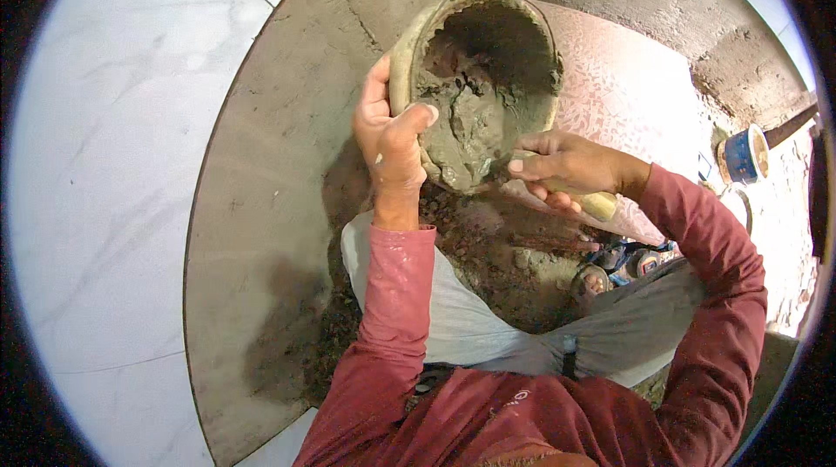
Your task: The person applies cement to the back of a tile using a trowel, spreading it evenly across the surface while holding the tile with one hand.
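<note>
A mortar-smeared bucket is tilted so its mouth faces me, with wet grey mortar heaped along its lower side. My left hand is closed on the bucket's left rim, thumb over the edge and fingers behind the wall. At the lower right of the mouth, my right hand is wrapped round the pale yellowish handle of what looks like a trowel. Its working end is at the mortar by the rim, mostly hidden by mortar and my fingers.
Smooth grey cement curves along the left, bordered by white marbled tile. Rough dirt and rubble lie below the bucket. A pink patterned tile is behind it. A small blue-and-white tub stands at the right. My sandalled foot is below.
</note>
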A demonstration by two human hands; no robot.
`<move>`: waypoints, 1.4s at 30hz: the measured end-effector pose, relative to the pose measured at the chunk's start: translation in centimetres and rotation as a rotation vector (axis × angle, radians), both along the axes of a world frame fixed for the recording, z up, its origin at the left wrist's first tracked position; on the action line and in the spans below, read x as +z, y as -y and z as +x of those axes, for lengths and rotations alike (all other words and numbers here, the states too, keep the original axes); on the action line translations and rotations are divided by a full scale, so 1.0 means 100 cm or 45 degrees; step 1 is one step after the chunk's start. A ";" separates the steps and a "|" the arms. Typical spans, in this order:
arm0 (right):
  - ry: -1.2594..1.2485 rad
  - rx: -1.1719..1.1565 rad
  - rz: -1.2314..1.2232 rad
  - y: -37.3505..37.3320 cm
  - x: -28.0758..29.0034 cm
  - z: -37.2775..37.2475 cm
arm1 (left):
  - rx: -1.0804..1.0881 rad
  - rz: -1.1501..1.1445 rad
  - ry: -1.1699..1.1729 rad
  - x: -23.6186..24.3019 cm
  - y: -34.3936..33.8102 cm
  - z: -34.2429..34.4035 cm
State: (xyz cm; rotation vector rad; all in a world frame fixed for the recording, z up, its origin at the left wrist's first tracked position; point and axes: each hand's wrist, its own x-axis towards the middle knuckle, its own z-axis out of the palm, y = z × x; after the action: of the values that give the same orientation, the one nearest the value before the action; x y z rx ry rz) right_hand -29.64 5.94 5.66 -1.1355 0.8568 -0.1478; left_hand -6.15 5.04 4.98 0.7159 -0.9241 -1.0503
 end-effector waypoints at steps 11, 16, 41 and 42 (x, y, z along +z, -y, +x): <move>0.321 -0.087 0.248 0.006 -0.027 -0.020 | 0.062 0.035 -0.181 -0.008 0.005 -0.007; 0.234 -0.128 0.060 -0.005 -0.006 -0.047 | 0.180 0.131 -0.223 -0.016 0.004 -0.018; -1.609 -0.267 -1.643 0.064 -0.054 -0.253 | 0.236 0.053 -0.181 -0.023 0.022 0.012; -1.722 -0.136 -1.441 0.058 -0.052 -0.246 | 0.231 0.033 -0.193 -0.026 0.023 0.010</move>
State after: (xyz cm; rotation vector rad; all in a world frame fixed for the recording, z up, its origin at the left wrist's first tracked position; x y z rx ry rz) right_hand -54.23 0.15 0.41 -2.3012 2.1775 0.1121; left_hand -5.15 2.78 2.40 0.7173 -0.7025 -0.9430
